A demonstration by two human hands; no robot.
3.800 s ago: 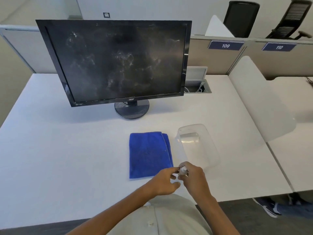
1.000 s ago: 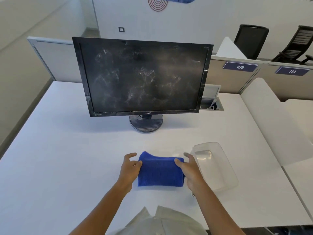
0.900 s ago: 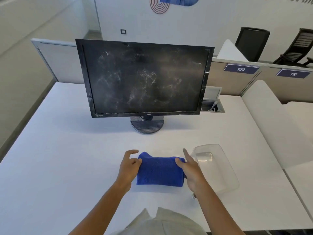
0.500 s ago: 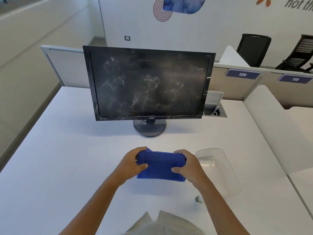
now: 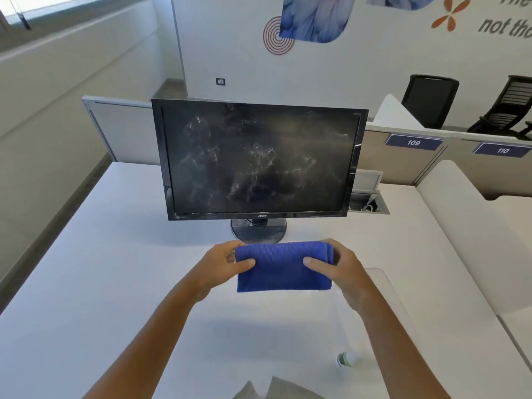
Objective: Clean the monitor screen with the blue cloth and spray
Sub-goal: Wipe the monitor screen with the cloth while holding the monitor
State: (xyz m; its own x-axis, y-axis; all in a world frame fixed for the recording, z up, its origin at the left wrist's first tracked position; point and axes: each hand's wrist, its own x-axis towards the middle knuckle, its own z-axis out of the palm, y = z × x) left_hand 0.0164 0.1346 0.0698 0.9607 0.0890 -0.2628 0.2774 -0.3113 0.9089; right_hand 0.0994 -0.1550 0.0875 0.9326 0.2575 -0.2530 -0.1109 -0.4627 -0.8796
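Observation:
A black monitor [image 5: 259,159] stands on the white desk [image 5: 100,269], its dark screen covered in whitish smears. The folded blue cloth [image 5: 283,267] is held up off the desk in front of the monitor's round base. My left hand [image 5: 221,264] grips its left end and my right hand [image 5: 338,269] grips its right end. A small spray bottle [image 5: 344,359] with a greenish band lies on the desk near the front edge, by my right forearm.
A clear plastic tray [image 5: 385,286] sits on the desk to the right, partly behind my right arm. A cable hatch [image 5: 368,201] is open behind the monitor's right side. Low partitions numbered 109 and 110 and office chairs stand beyond.
Both hands closed on the cloth and lifted it off the desk toward the monitor. The spray bottle, held earlier, now lies on the desk. My view has tilted upward.

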